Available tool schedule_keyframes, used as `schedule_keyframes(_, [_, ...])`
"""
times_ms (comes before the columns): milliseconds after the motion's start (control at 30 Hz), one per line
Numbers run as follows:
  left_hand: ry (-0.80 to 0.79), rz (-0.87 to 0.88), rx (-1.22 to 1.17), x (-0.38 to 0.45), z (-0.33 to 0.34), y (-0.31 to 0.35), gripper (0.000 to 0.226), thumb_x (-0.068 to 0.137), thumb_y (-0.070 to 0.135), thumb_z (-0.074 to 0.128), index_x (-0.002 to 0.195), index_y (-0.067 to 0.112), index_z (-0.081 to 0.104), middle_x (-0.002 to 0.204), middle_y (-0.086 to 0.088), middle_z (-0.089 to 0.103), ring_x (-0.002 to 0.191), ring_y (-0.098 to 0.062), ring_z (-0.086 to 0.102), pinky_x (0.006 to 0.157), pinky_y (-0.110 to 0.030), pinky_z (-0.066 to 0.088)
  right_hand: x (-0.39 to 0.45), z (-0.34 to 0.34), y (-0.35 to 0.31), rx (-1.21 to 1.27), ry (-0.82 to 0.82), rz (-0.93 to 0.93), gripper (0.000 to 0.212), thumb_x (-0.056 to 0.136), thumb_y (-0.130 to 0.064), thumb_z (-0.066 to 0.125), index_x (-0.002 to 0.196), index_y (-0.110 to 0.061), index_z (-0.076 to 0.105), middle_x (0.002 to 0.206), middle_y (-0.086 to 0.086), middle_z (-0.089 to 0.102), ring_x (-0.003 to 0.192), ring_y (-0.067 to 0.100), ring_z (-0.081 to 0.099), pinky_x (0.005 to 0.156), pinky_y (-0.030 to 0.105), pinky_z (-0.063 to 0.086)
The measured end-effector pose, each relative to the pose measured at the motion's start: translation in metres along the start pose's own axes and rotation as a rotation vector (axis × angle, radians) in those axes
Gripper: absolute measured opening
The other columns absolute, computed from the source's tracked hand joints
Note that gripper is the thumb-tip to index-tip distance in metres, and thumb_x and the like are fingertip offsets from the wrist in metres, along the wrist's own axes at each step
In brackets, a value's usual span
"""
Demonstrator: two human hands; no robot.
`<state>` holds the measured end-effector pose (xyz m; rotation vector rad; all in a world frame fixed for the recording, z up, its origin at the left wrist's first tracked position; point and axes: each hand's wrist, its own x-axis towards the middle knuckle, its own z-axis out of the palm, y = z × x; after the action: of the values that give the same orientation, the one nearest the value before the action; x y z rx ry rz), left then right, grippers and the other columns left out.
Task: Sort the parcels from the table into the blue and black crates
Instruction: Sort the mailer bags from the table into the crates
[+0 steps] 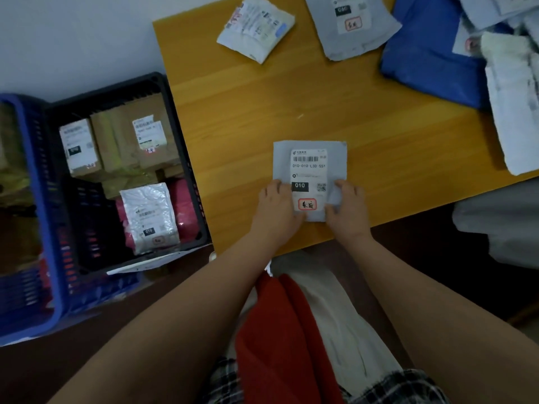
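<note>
A small grey parcel (309,154) with a white "010" label lies near the front edge of the wooden table (248,112). My left hand (275,204) grips its lower left corner and my right hand (347,205) grips its lower right corner. To the left of the table stands the black crate (180,135) with brown boxes, a silver pouch and a pink parcel inside. The blue crate (32,176) sits further left, partly out of view.
More parcels lie at the table's far side: a white pouch (256,27), a grey bag (353,27), a large blue bag (428,51) and white bags (513,91) at the right. Grey cloth (501,225) hangs right of the table.
</note>
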<state>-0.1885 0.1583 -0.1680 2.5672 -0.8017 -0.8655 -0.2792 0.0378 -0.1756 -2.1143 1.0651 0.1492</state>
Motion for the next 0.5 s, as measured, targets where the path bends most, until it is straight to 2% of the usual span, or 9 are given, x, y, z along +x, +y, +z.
schedule_keyframes(133, [0.101,-0.107,-0.223,-0.009,-0.011,-0.024,0.065,0.083,0.017,0.07,0.137,0.005,0.037,0.142,-0.018,0.031,0.129,-0.035,0.034,0.109,-0.038,0.03,-0.008,0.021,-0.021,-0.007,-0.037,-0.057,0.046,0.089,0.003,0.052,0.133,-0.006,0.046,0.133,0.017,0.046,0.121,0.031,0.045,0.097,0.035,0.038])
schedule_keyframes(300, [0.189,-0.187,-0.317,-0.033,-0.03,-0.078,0.061,0.081,0.006,0.068,0.135,0.008,0.04,0.137,-0.015,0.033,0.124,-0.031,0.04,0.103,-0.035,0.038,-0.013,0.055,-0.06,-0.018,-0.113,-0.118,0.044,0.09,0.002,0.051,0.133,-0.007,0.047,0.134,0.015,0.049,0.124,0.03,0.046,0.101,0.038,0.038])
schedule_keyframes(400, [0.205,-0.236,-0.376,-0.052,-0.04,-0.115,0.052,0.084,0.004,0.066,0.13,0.01,0.043,0.136,-0.013,0.032,0.115,-0.03,0.049,0.093,-0.029,0.041,-0.023,0.084,-0.088,-0.047,-0.151,-0.17,0.045,0.09,0.003,0.052,0.133,-0.007,0.046,0.133,0.016,0.047,0.121,0.029,0.046,0.096,0.029,0.037])
schedule_keyframes(467, [0.234,-0.266,-0.39,-0.063,-0.047,-0.142,0.048,0.084,0.003,0.065,0.128,0.009,0.046,0.134,-0.013,0.034,0.115,-0.029,0.049,0.093,-0.027,0.039,-0.032,0.104,-0.107,-0.074,-0.167,-0.21,0.045,0.09,0.003,0.051,0.133,-0.007,0.045,0.134,0.015,0.042,0.117,0.027,0.046,0.089,0.021,0.034])
schedule_keyframes(500, [0.25,-0.284,-0.393,-0.068,-0.05,-0.155,0.048,0.084,0.002,0.064,0.128,0.008,0.047,0.134,-0.013,0.036,0.115,-0.028,0.049,0.094,-0.027,0.039,-0.037,0.115,-0.117,-0.092,-0.176,-0.23,0.045,0.09,0.003,0.051,0.134,-0.007,0.044,0.135,0.015,0.04,0.116,0.027,0.047,0.088,0.022,0.036])
